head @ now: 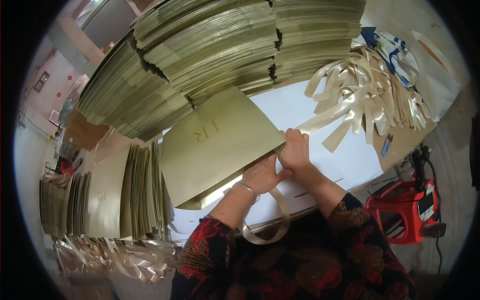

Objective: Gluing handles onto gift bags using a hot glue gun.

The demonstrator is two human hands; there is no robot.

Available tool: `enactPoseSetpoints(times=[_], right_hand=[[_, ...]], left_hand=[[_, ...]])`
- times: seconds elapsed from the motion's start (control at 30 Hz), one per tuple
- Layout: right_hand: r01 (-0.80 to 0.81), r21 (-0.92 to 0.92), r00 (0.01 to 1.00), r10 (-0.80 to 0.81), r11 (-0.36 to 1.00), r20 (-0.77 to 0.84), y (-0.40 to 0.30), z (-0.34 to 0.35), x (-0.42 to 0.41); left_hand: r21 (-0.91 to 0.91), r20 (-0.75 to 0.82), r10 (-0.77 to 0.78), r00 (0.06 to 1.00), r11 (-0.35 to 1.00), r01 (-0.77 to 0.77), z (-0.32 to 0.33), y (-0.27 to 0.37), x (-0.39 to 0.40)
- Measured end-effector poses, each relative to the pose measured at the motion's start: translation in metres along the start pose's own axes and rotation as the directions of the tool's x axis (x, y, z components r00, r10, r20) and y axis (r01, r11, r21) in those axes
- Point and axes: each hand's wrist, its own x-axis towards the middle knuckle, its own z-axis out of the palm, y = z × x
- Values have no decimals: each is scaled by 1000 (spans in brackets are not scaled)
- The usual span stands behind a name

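A gold paper bag [221,150] lies tilted in front of me, its open mouth towards my body, with lettering on its upper face. My left hand [262,176], with a bangle at the wrist, reaches in at the mouth; its fingers are partly hidden under the bag's edge. At the bag's right corner my right hand [295,150] grips the edge, fingers curled over it. A cream satin ribbon [284,213] loops down below my hands towards my lap. Another ribbon strip [326,115] runs from beyond my right hand to the ribbon pile.
Tall stacks of flat gold bags [225,48] rise behind. A heap of cut satin ribbons [360,90] and blue thread snips [386,145] lie at right. Finished-looking bags with ribbons [108,202] stand at left. White sheeting [348,161] covers the table; a red plastic stool [401,213] stands beside it.
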Motion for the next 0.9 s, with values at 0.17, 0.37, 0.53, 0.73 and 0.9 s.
enactPoseSetpoints(times=[0.17, 0.37, 0.53, 0.73, 0.9], right_hand=[[-13, 13, 1000, 13, 1000, -3, 8, 2, 0], [22, 4, 998, -22, 1000, -56, 7, 2, 2], [3, -16, 1000, -3, 1000, 6, 11, 0, 5], [-15, 268, 972, -49, 963, 229, -1, -69, -28], [400, 486, 841, -522, 778, 144, -81, -74, -90]], left_hand=[[6, 72, -24, 997, 1000, 24, -5, -38, -21], [227, -109, -123, 986, 963, 145, -11, -82, -92], [83, -296, -233, 926, 960, 268, 7, -80, -142], [229, -568, -37, 822, 952, 202, 44, -95, -155], [231, -564, -52, 824, 948, 218, 50, -99, -154]])
